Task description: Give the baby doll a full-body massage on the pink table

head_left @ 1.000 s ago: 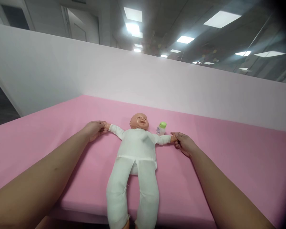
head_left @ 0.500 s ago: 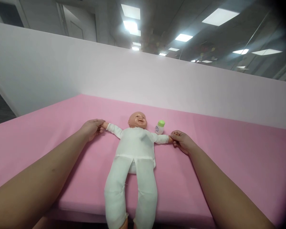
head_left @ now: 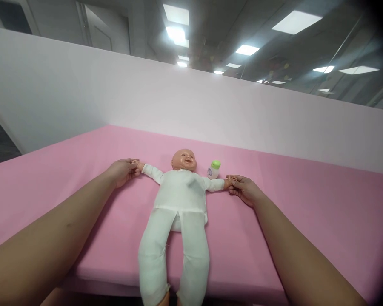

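A baby doll (head_left: 180,193) with a white cloth body lies on its back on the pink padded surface (head_left: 242,246), arms stretched out to both sides. My left hand (head_left: 124,171) is closed on the doll's hand at the left. At the right, my right hand (head_left: 245,188) grips the doll's other hand between thumb and fingers. Just above that arm, beside the doll's head, is a small clear bottle (head_left: 213,170) with a green cap. The doll's feet are cut off by the bottom of the view.
A pale wall panel (head_left: 191,106) rises along the far side of the pink surface. Above it, dark glass shows bright ceiling lights (head_left: 247,50). A white door (head_left: 107,29) is at the upper left. The surface's front edge runs beneath the doll's legs.
Both hands keep hold of the doll's hands. My right-hand fingers have shifted slightly, and more of the doll's fingers show. The doll and bottle lie almost as before.
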A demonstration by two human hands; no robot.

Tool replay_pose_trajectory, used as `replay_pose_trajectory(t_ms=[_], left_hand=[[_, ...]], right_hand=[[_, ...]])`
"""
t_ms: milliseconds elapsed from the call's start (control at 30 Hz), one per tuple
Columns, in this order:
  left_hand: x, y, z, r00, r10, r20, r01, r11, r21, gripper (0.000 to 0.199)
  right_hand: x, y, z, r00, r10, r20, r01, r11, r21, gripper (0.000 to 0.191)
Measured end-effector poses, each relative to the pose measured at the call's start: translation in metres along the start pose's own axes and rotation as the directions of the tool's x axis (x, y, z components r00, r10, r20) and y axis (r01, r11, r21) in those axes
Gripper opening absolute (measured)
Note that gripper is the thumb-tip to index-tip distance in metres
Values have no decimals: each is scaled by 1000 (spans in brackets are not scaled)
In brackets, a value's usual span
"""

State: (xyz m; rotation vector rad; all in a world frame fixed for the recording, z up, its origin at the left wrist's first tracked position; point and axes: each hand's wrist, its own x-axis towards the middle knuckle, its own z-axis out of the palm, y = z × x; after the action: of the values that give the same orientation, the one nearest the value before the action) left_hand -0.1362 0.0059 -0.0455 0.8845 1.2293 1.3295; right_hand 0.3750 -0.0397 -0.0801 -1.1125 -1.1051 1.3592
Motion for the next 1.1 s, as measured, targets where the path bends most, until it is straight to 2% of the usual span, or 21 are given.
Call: replay_pose_trajectory(t_ms=[200, 367, 500, 633, 833, 967, 1100], left_hand=[[1, -3, -5, 999, 38, 39, -39, 999, 26, 21], [2, -4, -7, 994, 64, 94, -69, 996, 53, 17], [0, -3, -4, 998, 46, 44, -48, 998, 50, 12], [0, -4, -2, 1000, -2, 19, 1, 999, 42, 16], [1, -4, -5, 1000, -12, 28, 12, 1000, 13, 22], [-2, -3, -5, 998, -5, 70, 5, 1000, 0, 27], [-5, -3, -4, 995, 11, 95, -10, 1000, -11, 22]], right_hand=[[-1, -1, 1, 999, -15, 45, 19, 997, -74, 35], [-2, -1, 6, 999, -34, 18, 36, 987, -154, 36], [0, 2, 5, 1000, 4, -13, -6, 984, -178, 42], [4, 5, 0, 1000, 30, -5, -30, 990, -140, 38], [4, 4, -5, 998, 62, 25, -62, 998, -28, 30], [4, 4, -11, 994, 100, 47, -102, 995, 25, 35], [3, 3, -13, 991, 111, 80, -115, 993, 36, 42]])
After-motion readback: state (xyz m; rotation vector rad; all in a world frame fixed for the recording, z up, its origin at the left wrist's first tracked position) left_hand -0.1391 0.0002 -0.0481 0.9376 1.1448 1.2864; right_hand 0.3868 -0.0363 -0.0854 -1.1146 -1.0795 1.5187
